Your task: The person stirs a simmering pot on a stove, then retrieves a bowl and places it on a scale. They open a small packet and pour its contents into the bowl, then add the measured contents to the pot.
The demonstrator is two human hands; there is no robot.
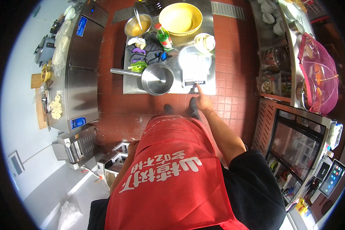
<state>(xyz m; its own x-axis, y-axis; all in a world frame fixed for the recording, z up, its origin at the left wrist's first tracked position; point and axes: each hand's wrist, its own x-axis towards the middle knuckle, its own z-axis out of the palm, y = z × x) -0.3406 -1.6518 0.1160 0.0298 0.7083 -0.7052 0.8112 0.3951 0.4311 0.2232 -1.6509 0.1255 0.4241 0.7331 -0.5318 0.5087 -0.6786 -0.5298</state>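
Observation:
My right hand (203, 100) reaches to the table's near edge, its extended index finger touching the button panel of a digital kitchen scale (190, 83). A clear round plastic container (184, 61) rests on the scale; glare hides its inside. Left of it stands a steel saucepan (157, 79), its handle pointing left past the table edge. Cut green vegetable stalks (138, 66) lie behind the handle, beside a crumpled dark cloth item (153, 56). My left hand (133, 146) hangs low at the apron's left side, mostly hidden, and its fingers do not show.
On the steel table (176, 89) also stand a green glass bottle (164, 38), a yellow basin (180, 18), a steel bowl of brownish liquid (137, 27) and a small pale bowl (202, 42). A steel counter (82, 95) runs along the left; a pink mesh food cover (323, 77) is right.

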